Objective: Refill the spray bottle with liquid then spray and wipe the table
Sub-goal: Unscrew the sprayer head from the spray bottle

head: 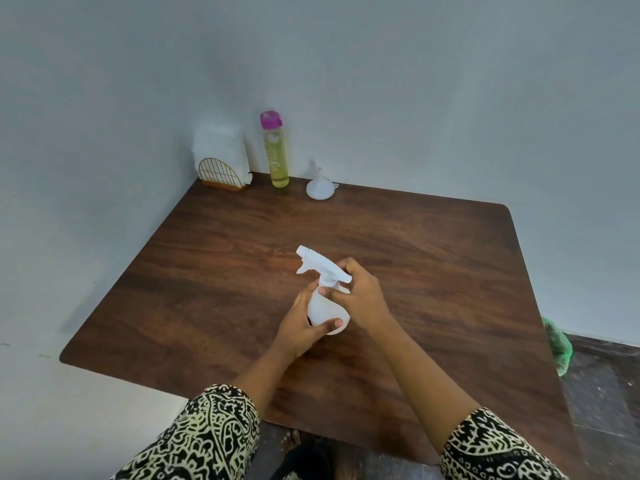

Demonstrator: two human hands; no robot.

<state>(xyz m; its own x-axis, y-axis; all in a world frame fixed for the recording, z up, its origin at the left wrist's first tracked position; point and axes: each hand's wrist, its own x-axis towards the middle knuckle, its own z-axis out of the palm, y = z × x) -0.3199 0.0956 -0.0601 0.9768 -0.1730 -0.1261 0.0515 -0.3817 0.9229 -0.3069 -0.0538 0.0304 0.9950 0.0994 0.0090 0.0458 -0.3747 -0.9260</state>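
A person's left hand (304,327) curls its fingers (302,298) round the body of a white spray bottle (323,308) at mid-worktop (433,271), while the right hand (360,292) grasps its trigger head. Beyond the spray bottle stand a bottle of yellow liquid (278,161), a funnel (320,188) and a napkin holder (221,161).

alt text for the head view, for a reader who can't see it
A person's left hand holds a white spray bottle at a brown wooden table while the right hand grips its trigger head. At the far edge stand a napkin holder, a pink-capped bottle of yellow liquid and a white funnel.
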